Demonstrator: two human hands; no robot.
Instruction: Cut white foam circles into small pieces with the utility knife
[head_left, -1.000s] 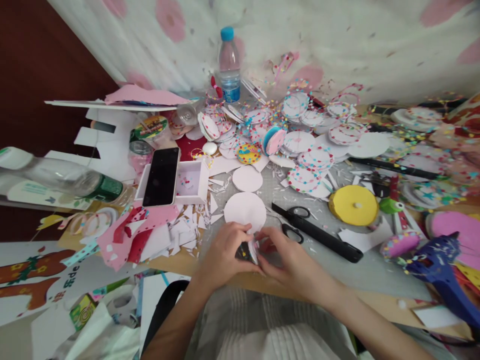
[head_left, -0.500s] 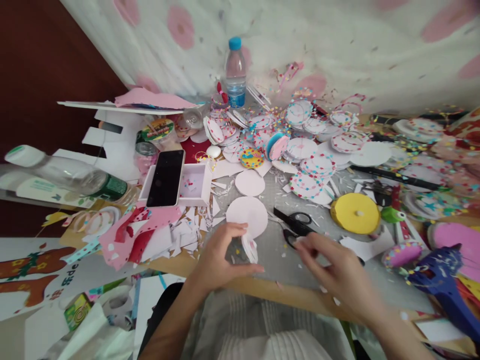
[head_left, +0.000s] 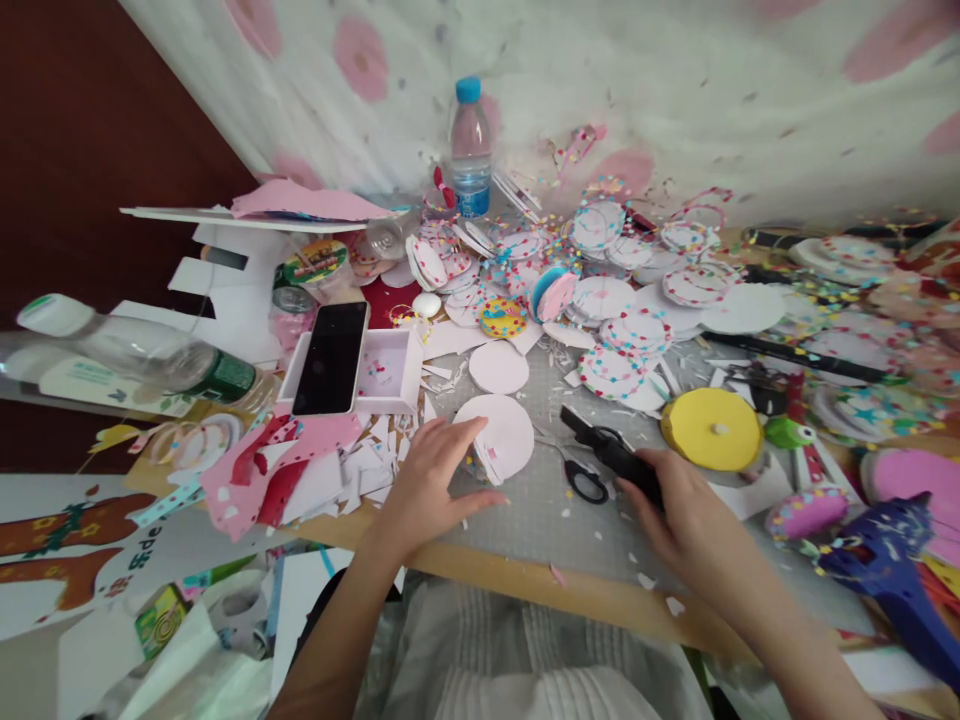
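Observation:
In the head view my left hand (head_left: 427, 487) is open, thumb and fingers apart, beside a round white paper disc (head_left: 514, 430). Its fingertips reach the disc's left edge; whether they touch it I cannot tell. A smaller white piece with a pink mark (head_left: 491, 452) lies on that disc. My right hand (head_left: 679, 515) is closed around a long black tool (head_left: 611, 450), its exact kind unclear. Beneath the tool lies a pair of scissors (head_left: 585, 482) with black handles, on the grey cutting mat (head_left: 547, 540). Another white disc (head_left: 499, 367) lies just behind.
Decorated round paper pieces (head_left: 619, 365) crowd the back. A yellow disc (head_left: 711, 428) lies to the right, near a blue glue gun (head_left: 892, 560). Leftward are a phone (head_left: 330, 358) on a white box (head_left: 397, 370), paper scraps (head_left: 367, 465) and a lying bottle (head_left: 150, 350). A water bottle (head_left: 471, 150) stands behind.
My right hand has taken hold of the black tool and drawn it up off the scissors. The small white piece beside my left hand now lies on the disc.

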